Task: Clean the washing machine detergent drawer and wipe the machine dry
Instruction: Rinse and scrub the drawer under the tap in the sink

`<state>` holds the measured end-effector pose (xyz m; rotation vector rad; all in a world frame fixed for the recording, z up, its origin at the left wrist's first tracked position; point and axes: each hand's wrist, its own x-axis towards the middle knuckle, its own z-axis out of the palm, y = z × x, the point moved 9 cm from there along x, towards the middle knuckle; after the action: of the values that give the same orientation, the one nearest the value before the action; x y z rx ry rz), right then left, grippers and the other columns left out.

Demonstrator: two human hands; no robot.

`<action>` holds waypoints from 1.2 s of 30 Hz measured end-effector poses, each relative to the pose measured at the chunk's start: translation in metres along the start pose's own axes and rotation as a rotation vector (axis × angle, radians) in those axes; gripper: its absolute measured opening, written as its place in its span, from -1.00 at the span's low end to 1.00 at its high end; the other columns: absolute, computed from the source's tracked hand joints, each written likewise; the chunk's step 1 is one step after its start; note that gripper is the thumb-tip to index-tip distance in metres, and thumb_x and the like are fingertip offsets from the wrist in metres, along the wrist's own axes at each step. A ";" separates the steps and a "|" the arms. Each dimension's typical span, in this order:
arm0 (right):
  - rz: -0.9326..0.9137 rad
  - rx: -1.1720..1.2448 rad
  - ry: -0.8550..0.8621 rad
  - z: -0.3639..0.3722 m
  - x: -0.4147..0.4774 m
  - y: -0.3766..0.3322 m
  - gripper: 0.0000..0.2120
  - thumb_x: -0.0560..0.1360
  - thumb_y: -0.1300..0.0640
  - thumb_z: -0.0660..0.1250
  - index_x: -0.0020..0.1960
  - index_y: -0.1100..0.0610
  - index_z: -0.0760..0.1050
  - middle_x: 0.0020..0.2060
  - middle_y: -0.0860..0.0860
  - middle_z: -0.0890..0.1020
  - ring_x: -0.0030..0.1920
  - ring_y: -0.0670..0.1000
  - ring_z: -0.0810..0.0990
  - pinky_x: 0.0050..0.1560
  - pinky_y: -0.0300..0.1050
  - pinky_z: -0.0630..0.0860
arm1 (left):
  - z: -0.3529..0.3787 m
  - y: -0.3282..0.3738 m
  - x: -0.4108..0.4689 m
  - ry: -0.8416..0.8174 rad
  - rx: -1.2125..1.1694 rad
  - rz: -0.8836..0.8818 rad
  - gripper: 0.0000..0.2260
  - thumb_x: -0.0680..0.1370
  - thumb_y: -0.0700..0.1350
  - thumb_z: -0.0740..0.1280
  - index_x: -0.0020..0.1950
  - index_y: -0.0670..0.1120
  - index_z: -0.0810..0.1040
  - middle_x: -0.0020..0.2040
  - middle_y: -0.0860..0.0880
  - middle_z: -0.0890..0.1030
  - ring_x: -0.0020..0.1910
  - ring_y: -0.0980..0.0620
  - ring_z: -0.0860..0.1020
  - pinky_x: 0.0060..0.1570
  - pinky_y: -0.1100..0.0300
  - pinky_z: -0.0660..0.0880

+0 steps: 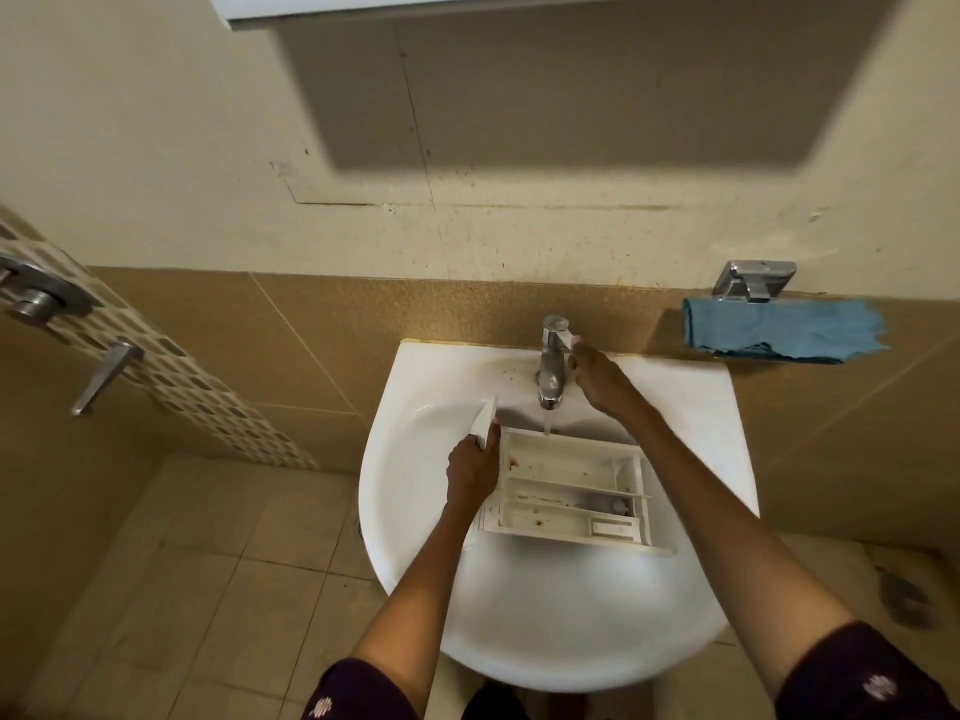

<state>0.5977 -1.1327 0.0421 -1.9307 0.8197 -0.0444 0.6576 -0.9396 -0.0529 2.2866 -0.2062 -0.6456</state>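
Small bathroom, seen from above. White sink [519, 626] fixed against a tan tiled wall [322, 324], cream plaster [156, 122] higher up, pale floor tiles [197, 563] below. Chrome tap [549, 371] at the back of the sink, a thin stream of water [547, 424] falling onto the far edge of the drawer [561, 491]. Blue cloth [784, 330] hung on the wall to the right, just under a metal holder [754, 281]. Mosaic strip [171, 376] and a metal handle [104, 379] off to the left.

Cut off at the top: the underside of a white cabinet [467, 5], its shadow on the plaster. Dark sleeves [862, 672] cropped by the lower edge. Left end of the drawer partly behind the left hand [471, 472]. Small parts in its right-hand compartments too blurred to name. Brown specks scattered through the compartments.

Drawer open side up in the bowl of the sink, under the tap, long side running left to right. Left hand clenched around the drawer's white front panel [485, 423], fingers wrapped over its edge. Right hand [602, 379] stretched out to the tap, fingertips [574, 358] against the lever [570, 339] on top. Pinching or only pressing: impossible to tell from behind.
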 end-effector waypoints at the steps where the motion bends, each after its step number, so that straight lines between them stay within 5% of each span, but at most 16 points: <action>1: 0.104 0.257 0.061 0.004 -0.002 0.017 -0.54 0.65 -0.06 -0.15 -0.11 0.14 0.43 -0.28 0.14 0.50 -0.28 0.07 0.45 -0.23 -0.11 0.34 | 0.000 0.000 0.000 0.002 0.002 -0.002 -0.56 0.59 0.18 0.08 -0.11 -0.18 0.45 -0.12 -0.10 0.53 -0.13 -0.05 0.50 -0.06 0.13 0.41; 3: 0.345 0.745 0.122 0.025 -0.014 0.053 -0.59 0.66 0.05 -0.09 -0.13 0.22 0.42 -0.38 0.13 0.45 -0.39 0.04 0.40 -0.36 -0.14 0.36 | -0.001 0.001 -0.001 0.013 0.005 -0.005 -0.55 0.59 0.19 0.08 -0.12 -0.19 0.45 -0.13 -0.11 0.53 -0.12 -0.08 0.50 -0.01 0.08 0.42; 5: 0.467 1.029 0.078 0.048 -0.028 0.067 -0.76 0.62 0.29 0.01 0.07 0.34 0.43 -0.30 0.19 0.50 -0.30 0.07 0.47 -0.27 -0.15 0.52 | -0.002 0.002 -0.001 0.019 0.002 -0.004 -0.55 0.59 0.19 0.08 -0.13 -0.19 0.45 -0.14 -0.12 0.53 -0.12 -0.08 0.50 -0.01 0.08 0.42; 8: 0.489 1.176 0.007 0.063 -0.031 0.068 -0.73 0.57 0.42 0.08 0.22 0.50 0.36 -0.19 0.24 0.54 -0.16 0.11 0.54 0.07 0.00 0.51 | -0.003 0.002 -0.003 0.016 0.000 -0.008 -0.54 0.59 0.18 0.08 -0.12 -0.20 0.46 -0.14 -0.11 0.52 -0.13 -0.08 0.49 -0.07 0.11 0.39; 12: 0.494 1.207 -0.034 0.067 -0.023 0.062 -0.70 0.58 0.42 0.07 0.27 0.52 0.30 -0.04 0.26 0.54 0.07 0.22 0.55 0.06 0.09 0.50 | -0.003 0.002 -0.003 0.022 -0.001 -0.010 -0.54 0.59 0.18 0.08 -0.13 -0.21 0.46 -0.15 -0.12 0.52 -0.14 -0.07 0.48 -0.10 0.12 0.37; 14: 0.428 1.035 -0.090 0.066 -0.019 0.059 -0.71 0.56 0.46 0.08 0.24 0.56 0.33 -0.16 0.22 0.55 -0.12 0.14 0.57 0.04 0.04 0.52 | -0.004 0.002 -0.003 0.027 0.002 -0.009 -0.54 0.60 0.18 0.08 -0.13 -0.20 0.45 -0.16 -0.11 0.51 -0.15 -0.07 0.47 -0.11 0.13 0.35; 17: 0.287 0.471 -0.383 0.084 -0.031 0.045 -0.74 0.51 0.52 0.09 0.14 0.57 0.42 -0.16 0.29 0.61 -0.26 0.06 0.61 -0.11 -0.17 0.60 | -0.004 0.001 -0.003 0.033 0.006 -0.007 -0.55 0.59 0.18 0.09 -0.13 -0.19 0.45 -0.22 -0.07 0.48 -0.16 -0.07 0.48 -0.11 0.12 0.37; 22: 0.055 -0.271 -0.332 0.093 -0.020 0.058 -0.70 0.51 0.40 0.16 0.18 0.29 0.54 0.14 0.20 0.60 0.15 0.14 0.57 0.23 -0.06 0.47 | -0.003 0.002 -0.003 0.033 -0.004 -0.003 -0.54 0.59 0.19 0.09 -0.13 -0.20 0.45 -0.19 -0.11 0.50 -0.17 -0.07 0.48 -0.13 0.13 0.37; 27: -0.103 -0.437 -0.395 0.130 -0.052 0.060 -0.61 0.59 0.29 0.06 0.41 0.22 0.30 0.38 0.11 0.35 0.33 0.13 0.40 0.30 -0.12 0.33 | -0.003 0.002 -0.003 0.034 0.007 -0.004 -0.57 0.60 0.18 0.08 -0.11 -0.18 0.44 -0.14 -0.10 0.51 -0.16 -0.05 0.48 -0.10 0.16 0.36; 31: 0.012 -0.510 -0.288 0.118 -0.050 0.078 -0.68 0.61 0.11 0.05 0.22 0.25 0.45 0.20 0.15 0.52 0.18 0.13 0.50 0.14 -0.10 0.43 | -0.001 0.002 -0.004 0.025 -0.002 -0.004 -0.60 0.60 0.17 0.09 -0.10 -0.16 0.43 -0.13 -0.09 0.50 -0.14 -0.04 0.48 -0.09 0.16 0.36; 36: 0.083 -0.553 -0.215 0.106 -0.043 0.078 -0.69 0.60 0.13 0.08 0.17 0.28 0.47 0.16 0.17 0.56 0.17 0.14 0.53 0.15 -0.11 0.42 | 0.001 -0.001 -0.002 0.024 -0.011 -0.016 -0.60 0.59 0.18 0.09 -0.18 -0.13 0.42 -0.23 -0.03 0.49 -0.16 -0.03 0.48 -0.10 0.16 0.36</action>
<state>0.5627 -1.0472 -0.0602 -2.3577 0.8207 0.4780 0.6551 -0.9385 -0.0532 2.2866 -0.1731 -0.6254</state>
